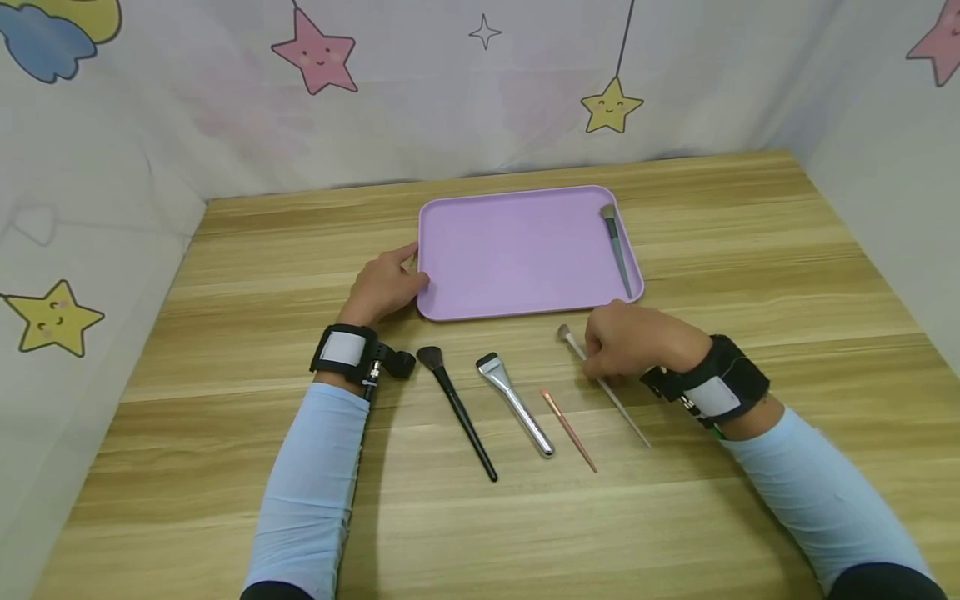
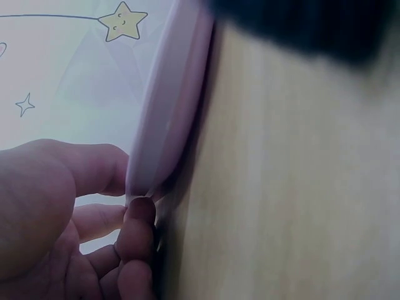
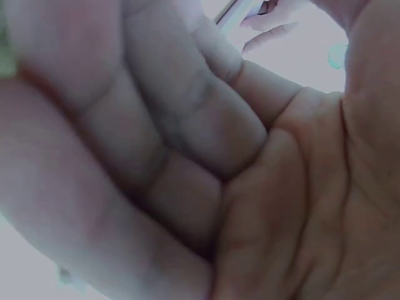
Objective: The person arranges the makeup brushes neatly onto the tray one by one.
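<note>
My left hand (image 1: 384, 286) grips the left edge of a lilac tray (image 1: 517, 254), with the thumb over the rim. In the left wrist view the fingertips (image 2: 142, 209) meet the underside of the tray's edge (image 2: 169, 106). My right hand (image 1: 637, 337) pinches a thin white-handled makeup brush (image 1: 622, 408) between thumb and finger, just in front of the tray. The remaining fingers (image 3: 206, 112) are curled toward the palm in the right wrist view, where the brush is hidden. A green-handled makeup brush (image 1: 617, 250) lies inside the tray along its right side.
Between the arms, a black makeup brush (image 1: 463, 417), a silver flat-headed brush (image 1: 517, 408) and a small rose-gold brush (image 1: 570, 432) lie slanted on the wooden table (image 1: 300, 242). A white curtain (image 1: 420, 108) printed with stars hangs behind the table.
</note>
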`<act>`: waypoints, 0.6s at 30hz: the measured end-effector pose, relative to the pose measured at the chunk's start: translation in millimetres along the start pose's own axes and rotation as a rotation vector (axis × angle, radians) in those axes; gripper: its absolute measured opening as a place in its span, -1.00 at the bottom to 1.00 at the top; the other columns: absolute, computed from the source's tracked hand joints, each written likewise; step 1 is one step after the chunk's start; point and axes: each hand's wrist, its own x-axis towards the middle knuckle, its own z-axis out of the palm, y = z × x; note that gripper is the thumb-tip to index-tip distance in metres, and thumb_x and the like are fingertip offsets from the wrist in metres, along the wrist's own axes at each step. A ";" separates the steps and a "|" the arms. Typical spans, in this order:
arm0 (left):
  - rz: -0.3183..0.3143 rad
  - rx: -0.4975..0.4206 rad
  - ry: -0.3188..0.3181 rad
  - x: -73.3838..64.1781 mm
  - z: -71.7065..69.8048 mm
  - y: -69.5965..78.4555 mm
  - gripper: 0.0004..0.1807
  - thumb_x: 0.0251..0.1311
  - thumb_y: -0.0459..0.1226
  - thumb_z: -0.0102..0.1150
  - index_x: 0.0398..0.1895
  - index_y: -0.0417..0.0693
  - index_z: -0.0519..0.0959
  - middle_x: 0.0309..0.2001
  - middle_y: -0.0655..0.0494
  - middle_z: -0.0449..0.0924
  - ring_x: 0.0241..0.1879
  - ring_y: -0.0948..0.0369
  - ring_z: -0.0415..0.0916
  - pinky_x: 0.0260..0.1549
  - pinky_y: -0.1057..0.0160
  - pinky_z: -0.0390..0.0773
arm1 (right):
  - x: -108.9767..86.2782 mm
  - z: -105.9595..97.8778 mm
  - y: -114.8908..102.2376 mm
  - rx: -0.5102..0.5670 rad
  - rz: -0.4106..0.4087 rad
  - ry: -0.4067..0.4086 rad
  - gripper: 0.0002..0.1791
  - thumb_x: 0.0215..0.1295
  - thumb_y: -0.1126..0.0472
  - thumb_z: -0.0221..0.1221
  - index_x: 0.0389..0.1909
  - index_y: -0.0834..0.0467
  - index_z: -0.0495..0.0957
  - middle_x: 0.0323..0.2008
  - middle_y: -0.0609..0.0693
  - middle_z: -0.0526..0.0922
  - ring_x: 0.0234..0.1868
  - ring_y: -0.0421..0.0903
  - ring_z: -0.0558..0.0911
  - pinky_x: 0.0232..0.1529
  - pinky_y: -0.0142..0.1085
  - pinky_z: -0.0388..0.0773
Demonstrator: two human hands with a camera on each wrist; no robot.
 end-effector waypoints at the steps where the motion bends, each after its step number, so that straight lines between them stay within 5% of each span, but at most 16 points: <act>1: 0.001 0.001 0.001 -0.2 -0.1 0.1 -0.26 0.27 -0.13 0.09 0.55 0.03 0.25 -0.51 0.01 0.49 -0.55 0.12 0.39 -0.53 0.21 0.28 | 0.3 -0.4 0.4 0.010 -0.010 0.012 -0.72 0.07 0.26 0.26 -0.79 0.09 0.55 -0.80 -0.15 0.50 -0.75 -0.25 0.42 -0.68 -0.37 0.33; 9: 0.002 0.005 0.003 -1.0 0.1 0.0 -0.26 0.27 -0.13 0.09 0.55 0.01 0.25 -0.49 0.00 0.48 -0.52 0.11 0.39 -0.49 0.21 0.29 | 3.7 -2.8 5.1 0.086 -0.035 0.052 -0.80 0.16 0.26 0.18 -0.63 0.13 0.64 -0.76 -0.08 0.57 -0.72 -0.13 0.57 -0.64 -0.28 0.49; 18: 0.004 0.006 0.004 -2.1 -0.4 1.4 -0.25 0.27 -0.13 0.09 0.55 0.00 0.25 -0.49 0.00 0.50 -0.53 0.12 0.39 -0.50 0.21 0.29 | 5.5 -5.4 6.3 0.066 -0.063 0.139 -0.85 0.22 0.26 0.16 -0.47 0.22 0.63 -0.70 -0.08 0.53 -0.70 -0.20 0.46 -0.58 -0.29 0.42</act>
